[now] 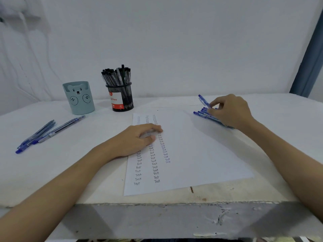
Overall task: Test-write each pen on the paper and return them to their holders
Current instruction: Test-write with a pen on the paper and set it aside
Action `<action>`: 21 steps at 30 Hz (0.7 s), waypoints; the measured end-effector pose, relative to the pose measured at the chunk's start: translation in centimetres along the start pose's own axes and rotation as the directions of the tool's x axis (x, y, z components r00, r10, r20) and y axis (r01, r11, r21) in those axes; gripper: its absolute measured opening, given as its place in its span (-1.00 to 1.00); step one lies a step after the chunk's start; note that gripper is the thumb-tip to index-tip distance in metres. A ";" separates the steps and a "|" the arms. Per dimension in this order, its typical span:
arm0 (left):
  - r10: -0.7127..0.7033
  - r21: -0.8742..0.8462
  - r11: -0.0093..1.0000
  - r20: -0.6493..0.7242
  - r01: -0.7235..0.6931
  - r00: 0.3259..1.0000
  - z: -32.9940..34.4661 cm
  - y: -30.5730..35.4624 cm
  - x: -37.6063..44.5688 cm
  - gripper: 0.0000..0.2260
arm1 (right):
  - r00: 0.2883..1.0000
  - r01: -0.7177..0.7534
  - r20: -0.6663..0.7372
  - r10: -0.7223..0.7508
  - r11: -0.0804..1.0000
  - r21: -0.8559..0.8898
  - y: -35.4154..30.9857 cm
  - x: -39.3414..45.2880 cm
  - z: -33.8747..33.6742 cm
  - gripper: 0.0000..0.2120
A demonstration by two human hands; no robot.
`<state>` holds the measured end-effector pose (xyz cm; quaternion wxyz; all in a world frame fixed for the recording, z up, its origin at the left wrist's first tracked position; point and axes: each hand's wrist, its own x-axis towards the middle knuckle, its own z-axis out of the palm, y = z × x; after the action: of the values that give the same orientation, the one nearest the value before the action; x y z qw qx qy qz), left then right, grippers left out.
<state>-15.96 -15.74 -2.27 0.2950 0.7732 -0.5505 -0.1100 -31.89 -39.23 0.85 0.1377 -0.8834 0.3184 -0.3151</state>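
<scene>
Paper (183, 154) reads "Test" in columns under the flat left hand (138, 138); the right hand (229, 110) pinches a blue pen (203, 101); the mesh holder (122, 97) is labelled "Pens".

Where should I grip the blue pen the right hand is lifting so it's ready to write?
Pinch the blue pen on its lower barrel, coming from above. It tilts up off the pile of blue pens with its far end raised, so the right hand, already on that lower part, probably needs only to slide toward the tip.

White paper (192, 154) with "Test" columns lies flat; blue pens (206, 116) right, more (43, 133) left, holders behind.
</scene>
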 end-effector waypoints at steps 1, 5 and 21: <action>0.003 -0.002 1.000 -0.003 -0.003 1.000 0.0 0.0 0.0 -0.76 | 1.000 -0.028 -0.012 0.027 0.999 -0.036 0.5 0.2 -0.1 -0.83; 0.017 0.001 1.000 -0.003 -0.017 1.000 -0.2 -0.3 0.0 -0.76 | 0.997 -0.079 0.006 0.080 0.987 -0.143 1.5 0.2 0.1 -0.79; 0.035 -0.002 0.999 -0.125 -0.035 0.992 -0.9 0.4 -1.0 -0.73 | 0.983 -0.093 -0.159 0.090 0.996 -0.010 -0.1 -0.9 -0.8 -0.81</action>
<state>-16.19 -14.64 -1.42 0.3323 0.7683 -0.5441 -0.0574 -32.88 -38.59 1.12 0.1184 -0.8411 0.3715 -0.3748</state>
